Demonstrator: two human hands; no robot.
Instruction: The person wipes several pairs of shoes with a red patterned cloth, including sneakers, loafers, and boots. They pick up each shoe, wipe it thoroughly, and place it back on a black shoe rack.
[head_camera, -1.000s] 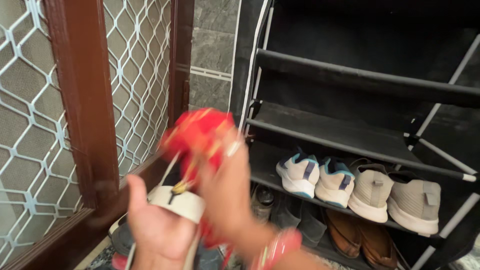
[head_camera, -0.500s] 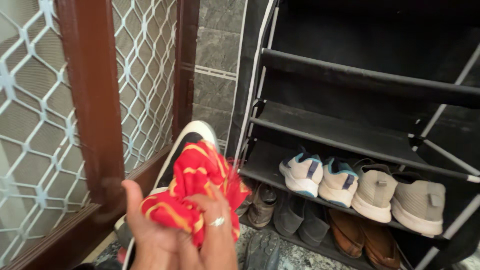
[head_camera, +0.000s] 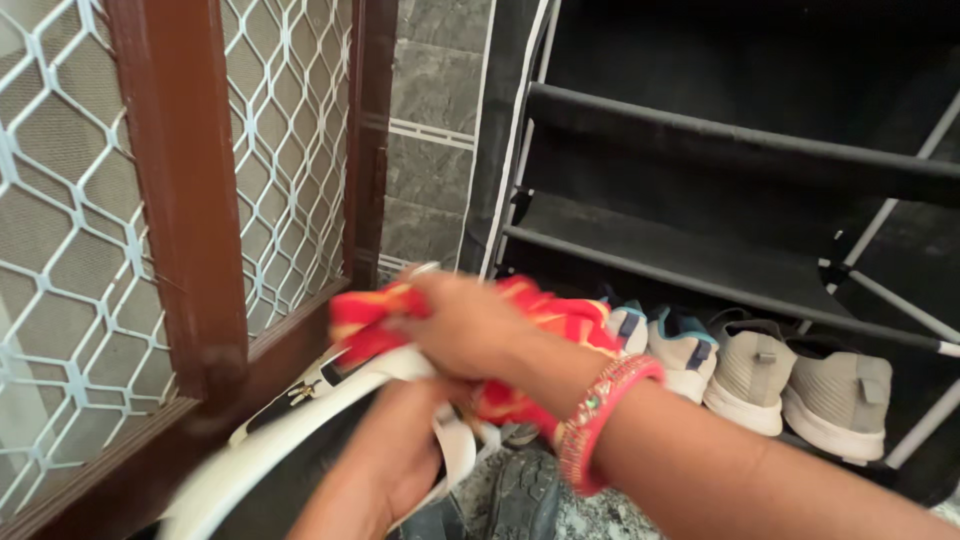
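Lowered now, right hand (head_camera: 470, 325) presses red cloth (head_camera: 560, 320) onto blurred white shoe (head_camera: 300, 440); left hand (head_camera: 385, 470) grips it.

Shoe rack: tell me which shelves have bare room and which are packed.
The two upper shelves of the shoe rack lie bare: the top shelf and the middle shelf. The lower tier is crowded: white sneakers beside grey sneakers, touching side by side.

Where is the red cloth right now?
In the head view, the red cloth is low and centre, pressed by the right hand onto the white shoe held by the left hand, beside the shoe rack.
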